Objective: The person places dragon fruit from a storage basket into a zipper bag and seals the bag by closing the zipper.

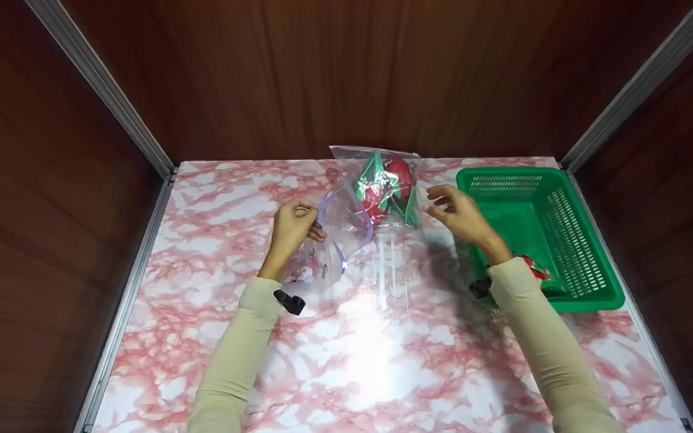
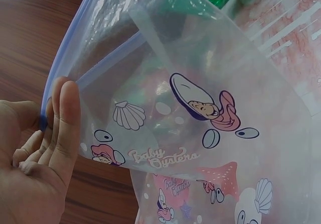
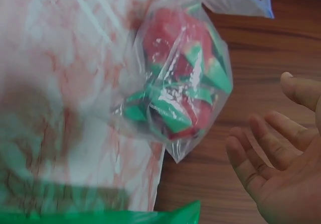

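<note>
Head view shows the left hand [image 1: 296, 224] pinching the edge of a see-through printed bag [image 2: 165, 133] between thumb and fingers, at its purple strip [image 2: 59, 53]; the bag hangs over the marbled table [image 1: 202, 240], left of centre. Just beyond it, near the table's back edge, a clear bag [image 1: 346, 155] encloses red and green objects [image 1: 400, 174] (where the two layers of plastic overlap, I cannot tell whether they are joined). On the other side of that clear bag, the right hand [image 1: 458, 213] is free, its fingers loosely bent and apart from the plastic in the right wrist view. A green basket [image 1: 570, 240] stands at the table's right side, with another red and green item [image 1: 536, 267] at its near end, partly hidden by the right sleeve [image 1: 539, 331].
</note>
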Motion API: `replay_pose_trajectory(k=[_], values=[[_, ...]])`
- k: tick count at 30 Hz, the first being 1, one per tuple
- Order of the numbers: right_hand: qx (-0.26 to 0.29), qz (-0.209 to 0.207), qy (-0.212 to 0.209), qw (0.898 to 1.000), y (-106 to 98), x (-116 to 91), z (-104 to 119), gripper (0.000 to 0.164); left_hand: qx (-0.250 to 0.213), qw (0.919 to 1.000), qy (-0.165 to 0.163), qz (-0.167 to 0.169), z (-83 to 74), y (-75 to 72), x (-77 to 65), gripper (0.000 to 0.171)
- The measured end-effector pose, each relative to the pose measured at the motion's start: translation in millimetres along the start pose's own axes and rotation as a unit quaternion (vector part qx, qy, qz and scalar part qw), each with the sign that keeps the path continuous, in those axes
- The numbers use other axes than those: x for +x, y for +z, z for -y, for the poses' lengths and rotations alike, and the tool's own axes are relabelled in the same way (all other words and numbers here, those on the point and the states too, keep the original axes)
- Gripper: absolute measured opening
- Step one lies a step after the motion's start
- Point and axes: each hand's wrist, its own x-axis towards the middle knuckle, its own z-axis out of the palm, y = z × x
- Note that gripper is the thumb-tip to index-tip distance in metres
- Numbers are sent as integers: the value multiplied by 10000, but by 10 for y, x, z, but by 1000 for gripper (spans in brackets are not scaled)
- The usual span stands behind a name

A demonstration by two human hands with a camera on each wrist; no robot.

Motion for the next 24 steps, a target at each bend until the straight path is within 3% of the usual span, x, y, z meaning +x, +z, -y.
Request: replay_pose_trajectory(k=[15,24], values=[[-42,183,381,9991,-286,-128,-151,51,96,9999,65,20,-17,3,-12,29],[-175,241,347,9990,-393,-206,-244,51,87,10000,37,2,-14,11,4,23]])
